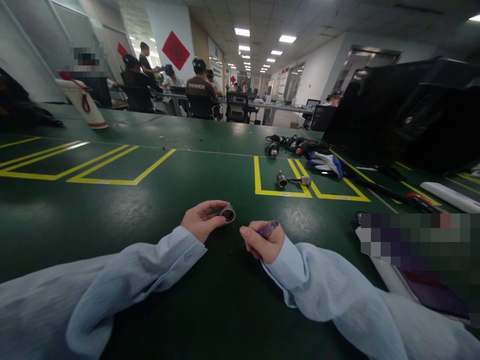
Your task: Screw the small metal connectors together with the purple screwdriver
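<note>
My left hand [202, 220] rests on the green table [150, 215] and grips a small dark metal ring-shaped part [228, 213] between thumb and fingers. Just to its right, my right hand [262, 241] is closed around a small purple cylinder [268, 228] that points toward the ring part. The two hands are a short gap apart. Both arms wear light blue sleeves.
Yellow outlined boxes mark the table. One box holds a metal tool [292, 179]. Behind it lie several dark parts [285, 144] and a blue-white glove [327, 163]. Black cases [405, 115] stand at right, a white cup [84, 102] at far left. People sit at desks behind.
</note>
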The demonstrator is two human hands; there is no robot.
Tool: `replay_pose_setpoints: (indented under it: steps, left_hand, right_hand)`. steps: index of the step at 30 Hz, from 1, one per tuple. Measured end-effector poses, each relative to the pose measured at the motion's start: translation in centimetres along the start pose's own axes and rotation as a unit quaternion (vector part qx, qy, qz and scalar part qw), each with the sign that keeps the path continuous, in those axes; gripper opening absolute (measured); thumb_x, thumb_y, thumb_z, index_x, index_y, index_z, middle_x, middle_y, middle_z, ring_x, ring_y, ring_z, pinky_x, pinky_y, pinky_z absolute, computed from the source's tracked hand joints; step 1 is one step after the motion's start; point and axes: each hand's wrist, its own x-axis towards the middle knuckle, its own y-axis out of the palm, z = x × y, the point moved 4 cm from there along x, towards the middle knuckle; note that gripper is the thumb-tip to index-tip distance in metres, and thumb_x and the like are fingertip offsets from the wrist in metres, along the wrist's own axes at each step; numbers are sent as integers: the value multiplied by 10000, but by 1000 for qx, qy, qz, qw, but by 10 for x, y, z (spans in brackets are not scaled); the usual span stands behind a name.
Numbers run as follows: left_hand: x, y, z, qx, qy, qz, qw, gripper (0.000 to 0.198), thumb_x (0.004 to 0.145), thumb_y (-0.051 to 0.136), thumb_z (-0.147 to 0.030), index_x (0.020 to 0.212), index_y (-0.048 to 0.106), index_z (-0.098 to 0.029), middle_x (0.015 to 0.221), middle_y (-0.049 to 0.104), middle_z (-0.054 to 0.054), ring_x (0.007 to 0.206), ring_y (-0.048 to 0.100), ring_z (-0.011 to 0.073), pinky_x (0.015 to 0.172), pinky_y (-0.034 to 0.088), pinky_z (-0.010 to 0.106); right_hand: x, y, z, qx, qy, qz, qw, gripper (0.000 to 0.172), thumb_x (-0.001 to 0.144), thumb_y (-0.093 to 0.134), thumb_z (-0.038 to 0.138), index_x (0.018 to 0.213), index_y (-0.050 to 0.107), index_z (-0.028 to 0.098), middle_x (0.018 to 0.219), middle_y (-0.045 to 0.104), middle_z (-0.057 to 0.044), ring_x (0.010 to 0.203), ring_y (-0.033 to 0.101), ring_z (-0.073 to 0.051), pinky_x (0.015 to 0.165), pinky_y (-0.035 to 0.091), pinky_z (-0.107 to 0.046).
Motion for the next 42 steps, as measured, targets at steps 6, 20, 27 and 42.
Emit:
replay_pose_setpoints:
  steps: [6,20,27,42]
  left_hand:
    - [0,0,1,-4,4,1,1000,324,456,692,-101,776,642,-123,835,679,43,701,637,162,732,505,318]
    - [-1,1,-1,8,0,6,1000,337,464,681,-94,798,642,-118,856,677,56,706,640,183,659,526,320]
    - [-1,1,-2,2,-10,12,1000,319,477,681,-92,792,643,-125,896,672,55,709,645,174,651,529,296]
    - [-3,2,-4,-6,-1,34,999,313,466,692,-89,773,647,-127,906,673,58,714,644,173,718,513,308]
  right_hand:
    - [1,1,0,0,-4,-18,1000,385,747,489,370,422,445,168,344,356,63,303,328,-35,319,219,-181]
    - [20,-2,-33,197,295,-154,922,401,697,467,191,304,388,168,167,304,56,154,255,-64,183,220,-169]
    - [24,-4,-26,133,348,-134,918,417,770,425,142,353,414,152,184,360,39,158,314,-76,221,362,-209]
    - [-4,13,37,-386,-91,42,917,262,726,472,240,477,435,166,437,446,33,424,410,-73,444,278,-206]
